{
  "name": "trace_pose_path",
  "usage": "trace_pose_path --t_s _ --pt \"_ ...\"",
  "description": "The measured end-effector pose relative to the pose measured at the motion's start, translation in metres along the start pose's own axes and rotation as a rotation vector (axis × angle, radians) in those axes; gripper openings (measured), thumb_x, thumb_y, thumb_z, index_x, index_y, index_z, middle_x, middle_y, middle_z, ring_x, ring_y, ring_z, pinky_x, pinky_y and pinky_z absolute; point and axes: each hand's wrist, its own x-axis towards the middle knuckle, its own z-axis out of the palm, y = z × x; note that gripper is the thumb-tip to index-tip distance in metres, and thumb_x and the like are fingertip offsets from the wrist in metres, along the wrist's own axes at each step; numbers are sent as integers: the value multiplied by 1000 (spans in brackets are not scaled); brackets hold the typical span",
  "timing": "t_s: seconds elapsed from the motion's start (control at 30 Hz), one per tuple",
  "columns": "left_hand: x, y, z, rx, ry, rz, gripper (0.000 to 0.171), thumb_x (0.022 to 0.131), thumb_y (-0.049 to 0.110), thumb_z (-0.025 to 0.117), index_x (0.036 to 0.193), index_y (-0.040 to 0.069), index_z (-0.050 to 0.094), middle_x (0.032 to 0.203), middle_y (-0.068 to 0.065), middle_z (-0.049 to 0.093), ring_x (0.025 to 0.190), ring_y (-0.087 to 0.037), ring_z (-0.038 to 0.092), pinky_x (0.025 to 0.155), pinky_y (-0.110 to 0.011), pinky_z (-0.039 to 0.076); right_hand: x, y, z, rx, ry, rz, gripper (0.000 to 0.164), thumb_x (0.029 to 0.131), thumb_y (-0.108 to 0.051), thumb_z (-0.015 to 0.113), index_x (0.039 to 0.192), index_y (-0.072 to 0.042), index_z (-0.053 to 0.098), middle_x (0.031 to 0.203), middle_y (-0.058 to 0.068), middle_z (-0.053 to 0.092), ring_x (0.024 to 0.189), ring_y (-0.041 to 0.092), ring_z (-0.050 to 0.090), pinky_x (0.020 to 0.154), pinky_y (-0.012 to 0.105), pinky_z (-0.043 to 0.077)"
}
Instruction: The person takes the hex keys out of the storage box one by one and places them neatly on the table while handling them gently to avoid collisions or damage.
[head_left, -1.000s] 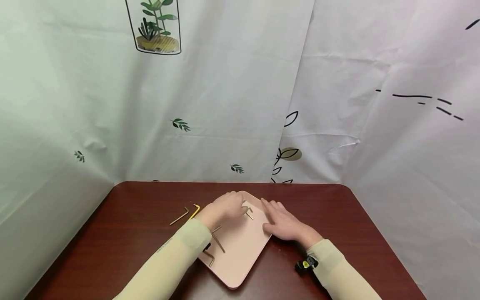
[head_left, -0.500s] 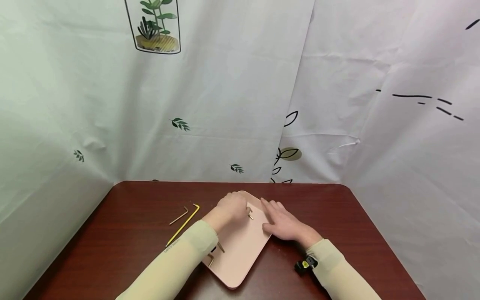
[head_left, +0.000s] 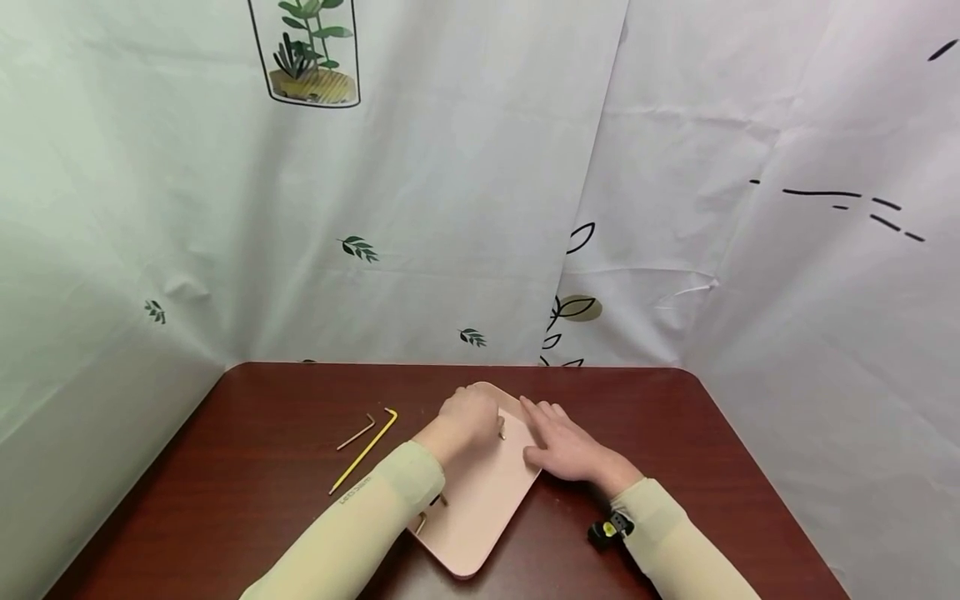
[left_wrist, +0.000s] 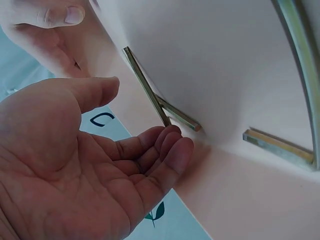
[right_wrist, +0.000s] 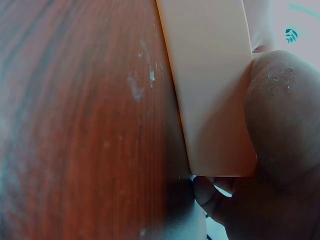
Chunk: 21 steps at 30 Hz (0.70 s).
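My left hand (head_left: 471, 417) reaches into the far end of a pink tray (head_left: 487, 500). In the left wrist view its fingers bend loosely with the thumb held apart, fingertips right at the lower end of a brass-coloured hex key (left_wrist: 145, 84). A short bar (left_wrist: 180, 116) of the same metal lies against that key. A larger L-shaped hex key (left_wrist: 280, 145) sits to the right in this view. My right hand (head_left: 566, 442) grips the tray's right far edge, thumb over the rim, as the side wall (right_wrist: 210, 90) in the right wrist view shows.
Left of the tray, a long yellow hex key (head_left: 364, 450) and a smaller brass-coloured one (head_left: 356, 435) lie on the dark red table (head_left: 225, 500). Another hex key (head_left: 422, 522) rests near the tray's left edge, partly behind my left sleeve. A white curtain (head_left: 450, 208) hangs behind.
My left hand has shifted slightly right and toward the tray's far end, its forearm uncovering the yellow hex key and covering more keys in the tray. The right hand stays on the edge.
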Motion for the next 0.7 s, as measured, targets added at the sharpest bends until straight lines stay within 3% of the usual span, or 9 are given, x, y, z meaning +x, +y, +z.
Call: trace_pose_path --t_s 0.33,0.7 --pt "-3 7 1 58 24 -18 30 106 31 72 108 3 81 124 -18 74 115 -41 70 88 -54 64 0 1 2 -7 1 -1 86 95 -25 66 169 6 34 130 14 56 119 31 48 105 50 46" --pt "0 9 5 107 38 -25 29 104 29 75 114 3 81 129 -19 73 114 -40 70 84 -52 65 0 1 0 -4 -8 0 86 96 -25 66 170 6 33 130 13 55 119 30 48 105 50 46"
